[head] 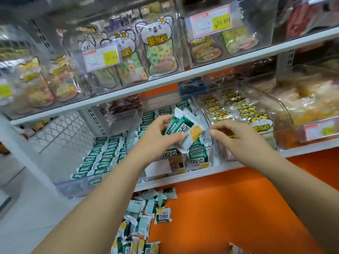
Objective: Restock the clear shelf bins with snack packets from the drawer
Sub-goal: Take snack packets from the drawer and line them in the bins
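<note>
Shelf boards (201, 70) white, clear bins (280, 107), orange panel (229, 198), pale floor (22, 208)

This is a shop's snack aisle: white shelves (132, 91) run from 9 to 3 o'clock, lined with clear bins (69, 188) of identical sealed goods, with gummy-ring bags (160, 52) at 12 o'clock and green-and-white snack packets (102, 158) near 8 o'clock. Printed price labels (101, 58) with yellow patches sit on bin fronts at 10, 1 and 3 o'clock. At 6 o'clock a spare heap of packets (139, 222) lies beside the orange base panel (238, 198).
</note>
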A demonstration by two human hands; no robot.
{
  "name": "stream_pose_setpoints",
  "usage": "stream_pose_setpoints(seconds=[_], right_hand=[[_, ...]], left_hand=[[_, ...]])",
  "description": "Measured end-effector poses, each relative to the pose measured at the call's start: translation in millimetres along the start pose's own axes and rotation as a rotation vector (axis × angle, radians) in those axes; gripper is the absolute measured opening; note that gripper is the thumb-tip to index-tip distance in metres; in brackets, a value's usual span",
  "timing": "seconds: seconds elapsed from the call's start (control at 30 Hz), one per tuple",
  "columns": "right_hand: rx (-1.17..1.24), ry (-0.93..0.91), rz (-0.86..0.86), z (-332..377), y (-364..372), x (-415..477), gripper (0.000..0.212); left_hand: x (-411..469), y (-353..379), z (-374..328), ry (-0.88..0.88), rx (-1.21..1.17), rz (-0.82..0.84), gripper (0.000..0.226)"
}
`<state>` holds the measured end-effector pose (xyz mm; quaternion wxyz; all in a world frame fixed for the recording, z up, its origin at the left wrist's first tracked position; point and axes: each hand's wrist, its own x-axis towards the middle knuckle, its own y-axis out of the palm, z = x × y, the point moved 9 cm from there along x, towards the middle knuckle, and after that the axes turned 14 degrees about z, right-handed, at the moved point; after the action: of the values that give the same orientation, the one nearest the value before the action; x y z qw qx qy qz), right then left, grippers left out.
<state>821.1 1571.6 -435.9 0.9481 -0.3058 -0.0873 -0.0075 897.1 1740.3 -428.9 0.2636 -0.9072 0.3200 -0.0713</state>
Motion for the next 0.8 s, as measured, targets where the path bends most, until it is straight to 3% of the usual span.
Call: stream_pose_setpoints(seconds=[0.07, 0.2, 0.4, 0.8], right_hand=[[-0.299, 0.137, 0.077, -25, 0, 7, 0.034], [-0.654, 0.337, 0.226, -64, 13, 10, 0.043], [-0.655, 0.31, 0.309, -67, 15, 10, 0.055], [-0.642, 0.255, 0.312, -71, 17, 6, 0.063]], left_hand=[[19, -10, -11, 0.034, 0.033, -0.071, 0.051], [56, -7, -12, 0.008, 0.197, -0.073, 0.055], [79, -4, -6, -0.002, 0.259, -0.104, 0.066], [90, 0, 11, -0.063, 0.553, 0.146, 0.067]])
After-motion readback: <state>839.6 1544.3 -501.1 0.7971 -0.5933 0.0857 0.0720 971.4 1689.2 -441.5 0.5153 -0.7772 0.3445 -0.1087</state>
